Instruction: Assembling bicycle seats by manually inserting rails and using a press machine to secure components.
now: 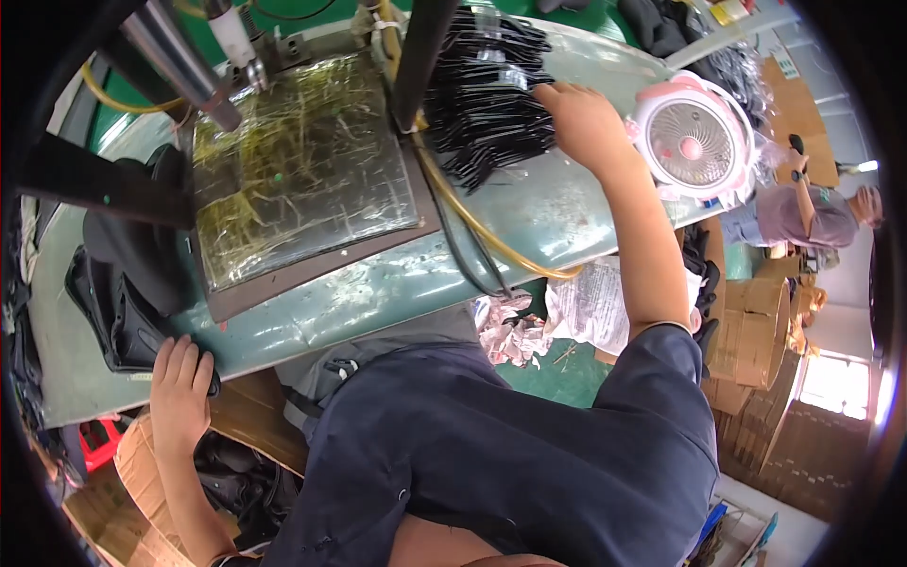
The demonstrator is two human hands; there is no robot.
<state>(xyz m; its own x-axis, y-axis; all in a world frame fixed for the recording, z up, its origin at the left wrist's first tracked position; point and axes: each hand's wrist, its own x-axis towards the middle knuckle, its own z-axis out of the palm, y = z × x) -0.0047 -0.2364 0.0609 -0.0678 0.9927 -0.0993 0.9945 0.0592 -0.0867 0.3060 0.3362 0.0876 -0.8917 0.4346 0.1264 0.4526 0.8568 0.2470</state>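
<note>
My left hand [182, 389] is at the table's front left edge, its fingers bent over a dark piece [215, 385] that shows only a little beside the fingertips. Just beyond it lie black moulded pieces [128, 321], smooth and curved, leaning on one another. My right arm stretches out to a stack of thin black flat pieces [487, 113] at the back of the table. There my right hand [588, 125] has its fingertips closed at the stack's right edge, on one of the flat pieces; the thumb side is partly hidden.
A press with a metal cylinder [179, 61] stands over a tape-covered plate [302, 170]. A yellow hose [472, 222] crosses the table [331, 321]. A pink and white fan [692, 142] sits at right. Below left is an open carton [250, 416]. Another person [822, 217] stands at far right.
</note>
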